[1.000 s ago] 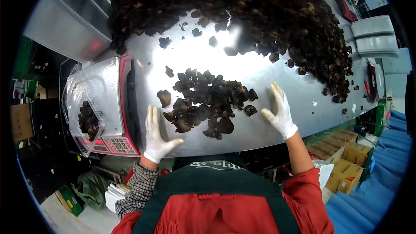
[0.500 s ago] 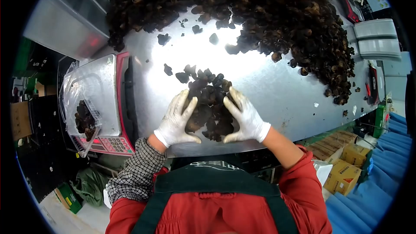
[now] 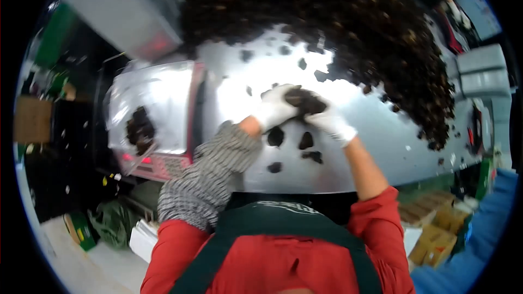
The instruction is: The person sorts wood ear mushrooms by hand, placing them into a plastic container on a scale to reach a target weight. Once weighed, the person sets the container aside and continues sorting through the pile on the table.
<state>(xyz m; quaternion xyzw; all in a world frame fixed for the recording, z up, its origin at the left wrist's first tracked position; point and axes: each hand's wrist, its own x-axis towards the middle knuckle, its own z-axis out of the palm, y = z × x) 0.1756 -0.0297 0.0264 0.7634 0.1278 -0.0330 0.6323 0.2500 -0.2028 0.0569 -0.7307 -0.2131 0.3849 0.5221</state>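
Note:
Both my hands wear white gloves and close together over the metal table [image 3: 376,155]. Between them is a clump of dark brown, curled pieces that look like black fungus [image 3: 305,101]. My left hand [image 3: 275,108] presses on the clump's left side, and my right hand [image 3: 331,123] grips its right side. The fingertips are blurred and partly hidden by the clump. A few loose fungus pieces [image 3: 306,140] lie on the metal just below my hands. Beyond them spreads a large heap of the same fungus [image 3: 348,16].
At left stands a pink-edged weighing scale [image 3: 185,90], carrying a clear plastic container with some fungus [image 3: 140,130] in it. A grey bin [image 3: 122,11] stands behind the scale. White containers [image 3: 482,69] sit at far right, and cardboard boxes [image 3: 433,245] lie below the table's right side.
My hands went from spread around a small pile to closed on a clump, lifting it away from me. A few pieces stay behind. The whole view has shifted a little.

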